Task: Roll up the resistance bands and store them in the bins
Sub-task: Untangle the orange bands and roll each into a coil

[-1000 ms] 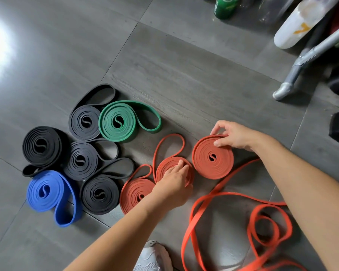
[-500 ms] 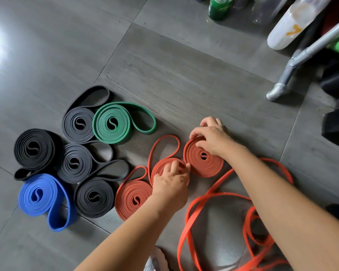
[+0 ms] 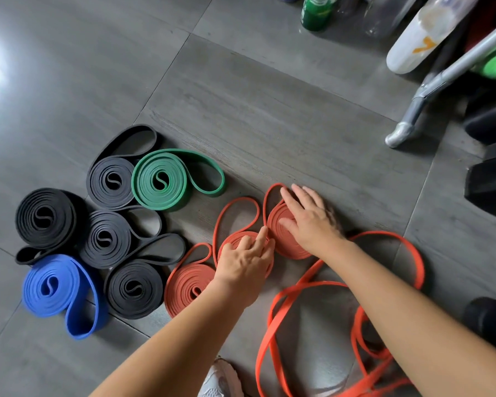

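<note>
Grey floor tiles (image 3: 269, 110) hold the rolled bands (image 3: 161, 179). The right hand (image 3: 309, 222), pinching the newest red roll (image 3: 294, 250) a moment ago, now lies flat on it with straight fingers, so that roll looks done. At its 9 o'clock the left hand (image 3: 245, 265) rests loosely bent on the next red roll (image 3: 235, 237), and a loose orange band (image 3: 413, 253) waits at 5 o'clock.

Matt rubber bands (image 3: 158, 179) on glossy grey tile floor (image 3: 269, 110).

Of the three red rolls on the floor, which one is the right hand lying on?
The rightmost red roll, beside the loose orange band. The right hand lies flat on it; the left hand touches the middle roll.
</note>
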Demonstrator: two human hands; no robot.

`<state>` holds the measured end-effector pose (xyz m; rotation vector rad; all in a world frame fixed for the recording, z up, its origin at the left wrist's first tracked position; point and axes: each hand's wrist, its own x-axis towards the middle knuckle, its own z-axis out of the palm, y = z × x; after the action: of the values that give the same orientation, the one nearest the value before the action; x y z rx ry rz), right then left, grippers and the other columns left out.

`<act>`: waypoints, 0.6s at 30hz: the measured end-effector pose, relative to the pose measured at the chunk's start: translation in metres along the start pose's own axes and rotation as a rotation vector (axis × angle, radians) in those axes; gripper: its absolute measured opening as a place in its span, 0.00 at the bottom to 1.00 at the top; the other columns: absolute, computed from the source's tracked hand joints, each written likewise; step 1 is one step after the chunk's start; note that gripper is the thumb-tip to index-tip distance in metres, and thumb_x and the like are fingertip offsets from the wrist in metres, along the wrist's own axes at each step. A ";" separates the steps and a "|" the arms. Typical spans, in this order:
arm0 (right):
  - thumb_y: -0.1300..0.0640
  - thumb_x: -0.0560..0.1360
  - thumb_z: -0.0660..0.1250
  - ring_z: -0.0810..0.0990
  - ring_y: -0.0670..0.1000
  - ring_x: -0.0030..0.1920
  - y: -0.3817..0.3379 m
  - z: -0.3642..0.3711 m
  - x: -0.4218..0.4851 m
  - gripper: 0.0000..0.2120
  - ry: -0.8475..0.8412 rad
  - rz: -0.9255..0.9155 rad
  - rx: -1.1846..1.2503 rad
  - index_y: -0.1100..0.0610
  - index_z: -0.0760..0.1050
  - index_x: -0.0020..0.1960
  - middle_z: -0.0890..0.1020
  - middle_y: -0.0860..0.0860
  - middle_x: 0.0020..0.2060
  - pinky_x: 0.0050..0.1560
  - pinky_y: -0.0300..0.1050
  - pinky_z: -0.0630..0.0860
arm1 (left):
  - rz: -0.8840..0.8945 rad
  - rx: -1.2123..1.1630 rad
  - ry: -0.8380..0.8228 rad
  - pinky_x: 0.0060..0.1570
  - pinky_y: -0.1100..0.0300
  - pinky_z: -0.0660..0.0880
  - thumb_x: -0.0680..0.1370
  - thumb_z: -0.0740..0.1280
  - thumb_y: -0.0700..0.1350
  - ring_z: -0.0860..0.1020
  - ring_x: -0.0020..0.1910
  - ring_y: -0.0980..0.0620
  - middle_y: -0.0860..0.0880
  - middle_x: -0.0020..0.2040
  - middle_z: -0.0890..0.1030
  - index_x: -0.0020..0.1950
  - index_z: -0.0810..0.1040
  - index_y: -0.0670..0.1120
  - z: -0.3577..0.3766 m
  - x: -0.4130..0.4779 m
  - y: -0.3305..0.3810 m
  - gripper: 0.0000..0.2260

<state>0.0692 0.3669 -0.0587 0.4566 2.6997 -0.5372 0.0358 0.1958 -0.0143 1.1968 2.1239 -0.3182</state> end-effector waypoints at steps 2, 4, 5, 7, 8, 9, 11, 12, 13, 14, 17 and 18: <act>0.41 0.78 0.56 0.46 0.50 0.76 -0.001 0.001 -0.003 0.32 -0.063 0.004 -0.024 0.47 0.46 0.77 0.49 0.47 0.77 0.73 0.53 0.52 | -0.012 -0.043 -0.008 0.60 0.50 0.67 0.76 0.61 0.46 0.57 0.72 0.44 0.47 0.78 0.40 0.77 0.45 0.49 0.000 0.002 0.001 0.34; 0.41 0.78 0.56 0.46 0.51 0.76 0.000 0.000 -0.007 0.34 -0.077 -0.001 0.011 0.47 0.44 0.77 0.47 0.48 0.77 0.73 0.51 0.50 | -0.017 -0.096 -0.008 0.63 0.50 0.67 0.76 0.61 0.48 0.56 0.72 0.45 0.50 0.78 0.42 0.77 0.47 0.51 0.001 0.003 -0.002 0.34; 0.42 0.78 0.58 0.48 0.53 0.76 0.003 0.002 -0.012 0.34 -0.073 0.015 0.058 0.48 0.44 0.77 0.48 0.49 0.77 0.73 0.50 0.50 | -0.016 -0.119 -0.008 0.64 0.50 0.66 0.76 0.61 0.49 0.56 0.73 0.46 0.52 0.78 0.42 0.77 0.47 0.52 0.002 0.003 -0.005 0.33; 0.44 0.77 0.60 0.55 0.57 0.74 0.012 0.006 -0.028 0.33 0.011 0.089 0.171 0.51 0.51 0.77 0.54 0.54 0.76 0.72 0.50 0.54 | -0.004 -0.157 0.002 0.63 0.50 0.66 0.77 0.60 0.49 0.56 0.72 0.47 0.54 0.78 0.43 0.77 0.48 0.54 0.003 0.004 -0.011 0.31; 0.44 0.76 0.60 0.60 0.59 0.72 0.018 0.008 -0.040 0.32 0.108 0.118 0.200 0.54 0.57 0.75 0.60 0.57 0.74 0.71 0.50 0.57 | 0.003 -0.179 0.012 0.63 0.50 0.66 0.77 0.59 0.49 0.57 0.72 0.47 0.55 0.78 0.44 0.76 0.49 0.54 0.002 0.004 -0.013 0.30; 0.43 0.75 0.59 0.66 0.60 0.68 0.025 0.011 -0.053 0.30 0.214 0.131 0.204 0.58 0.64 0.72 0.66 0.59 0.70 0.68 0.50 0.60 | 0.009 -0.201 0.024 0.62 0.51 0.67 0.78 0.58 0.49 0.57 0.72 0.47 0.55 0.78 0.45 0.76 0.50 0.54 0.002 0.005 -0.015 0.29; 0.41 0.72 0.60 0.73 0.59 0.59 0.039 0.019 -0.082 0.27 0.349 0.103 0.200 0.60 0.75 0.61 0.76 0.59 0.59 0.61 0.49 0.64 | 0.002 -0.236 0.055 0.61 0.51 0.69 0.78 0.57 0.48 0.58 0.71 0.46 0.55 0.78 0.46 0.77 0.52 0.52 0.002 0.004 -0.014 0.28; 0.40 0.70 0.63 0.74 0.57 0.55 0.043 0.023 -0.097 0.24 0.350 0.076 0.184 0.58 0.76 0.55 0.77 0.57 0.54 0.56 0.48 0.65 | -0.010 -0.250 0.068 0.61 0.51 0.69 0.78 0.57 0.48 0.59 0.71 0.45 0.53 0.78 0.46 0.76 0.52 0.51 0.003 0.001 -0.012 0.27; 0.38 0.66 0.68 0.74 0.55 0.51 0.046 0.028 -0.111 0.23 0.307 0.045 0.135 0.55 0.76 0.50 0.77 0.54 0.49 0.52 0.47 0.65 | -0.026 -0.264 0.073 0.61 0.50 0.70 0.78 0.57 0.47 0.59 0.71 0.44 0.52 0.78 0.46 0.76 0.52 0.50 0.004 -0.003 -0.009 0.27; 0.39 0.61 0.73 0.73 0.54 0.47 0.046 0.033 -0.124 0.23 0.223 0.021 0.055 0.53 0.74 0.47 0.77 0.51 0.46 0.48 0.46 0.64 | -0.040 -0.279 0.073 0.61 0.50 0.70 0.78 0.57 0.47 0.59 0.71 0.43 0.49 0.78 0.46 0.76 0.53 0.50 0.005 -0.008 -0.005 0.27; 0.52 0.57 0.78 0.78 0.54 0.40 0.044 0.048 -0.144 0.18 0.081 -0.005 -0.074 0.49 0.74 0.42 0.76 0.47 0.38 0.44 0.46 0.63 | -0.035 -0.305 0.074 0.63 0.51 0.69 0.77 0.59 0.45 0.59 0.71 0.43 0.46 0.77 0.49 0.75 0.55 0.49 0.010 -0.026 0.009 0.27; 0.55 0.60 0.74 0.78 0.54 0.38 0.043 0.047 -0.146 0.12 0.098 0.000 -0.063 0.49 0.75 0.41 0.76 0.47 0.35 0.43 0.46 0.65 | -0.025 -0.326 0.071 0.64 0.52 0.68 0.77 0.59 0.46 0.59 0.71 0.44 0.46 0.77 0.50 0.75 0.55 0.49 0.011 -0.032 0.015 0.28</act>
<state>0.2276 0.3500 -0.0553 0.4780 2.8005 -0.4395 0.0641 0.1770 -0.0002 1.0037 2.1504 0.0608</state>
